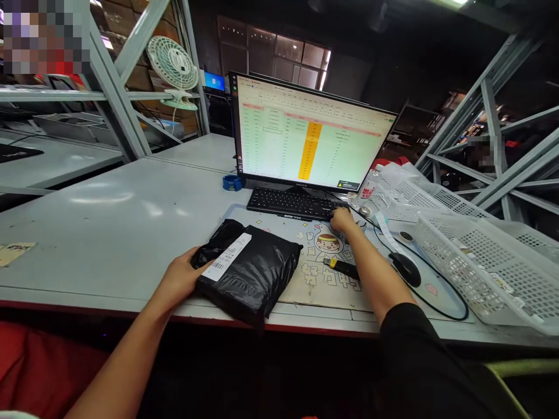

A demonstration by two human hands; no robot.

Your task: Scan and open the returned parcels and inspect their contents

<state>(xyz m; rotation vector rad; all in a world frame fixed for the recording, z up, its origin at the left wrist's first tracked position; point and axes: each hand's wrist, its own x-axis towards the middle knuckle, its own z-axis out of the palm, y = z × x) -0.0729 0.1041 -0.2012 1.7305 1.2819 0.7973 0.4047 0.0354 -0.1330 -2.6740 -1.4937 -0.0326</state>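
Observation:
My left hand (182,278) grips the left edge of a black plastic parcel (257,270), its thumb on top by a white barcode label (227,258). The parcel lies near the table's front edge, partly on a printed desk mat (314,294). My right hand (343,220) rests at the number-pad end of a black keyboard (290,202), holding nothing, its fingertips partly hidden. A yellow-and-black utility knife (345,267) lies on the mat beside my right forearm. Behind the keyboard a lit monitor (301,142) shows a spreadsheet with an orange column.
A black mouse (405,269) and its looped cable lie right of my right arm. White perforated baskets (484,273) line the table's right side. A blue tape roll (232,183) sits left of the monitor stand. A clip fan (173,64) hangs on the metal frame.

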